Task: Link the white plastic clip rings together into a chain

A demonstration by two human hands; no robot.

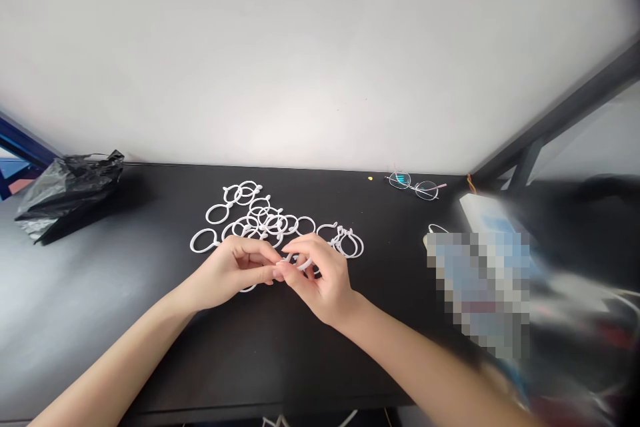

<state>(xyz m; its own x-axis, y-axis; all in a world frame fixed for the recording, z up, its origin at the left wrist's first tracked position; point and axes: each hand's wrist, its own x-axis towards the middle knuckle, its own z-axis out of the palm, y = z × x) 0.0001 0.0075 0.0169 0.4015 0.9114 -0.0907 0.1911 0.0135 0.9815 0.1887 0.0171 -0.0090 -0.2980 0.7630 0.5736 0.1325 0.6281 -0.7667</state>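
Both hands meet over the dark table, fingertips together at a white plastic ring (pixel 304 264). My right hand (pixel 320 273) is closed round this ring, with part of it showing between thumb and fingers. The fingers of my left hand (pixel 240 268) pinch at the ring's near-left side, where a small clip or tab seems to be; fingertips hide the detail. Just beyond the hands lies a loose pile of similar white rings (pixel 260 217) with small tabs. Some of them overlap, and the hands cover part of the pile.
A crumpled black plastic bag (pixel 75 190) sits at the back left of the black table (pixel 225 360). Wire-framed glasses (pixel 413 185) lie at the back right. Nearer on the right are a white box (pixel 487 210) and blurred, pixelated items. A pale wall (pixel 300 67) rises behind.
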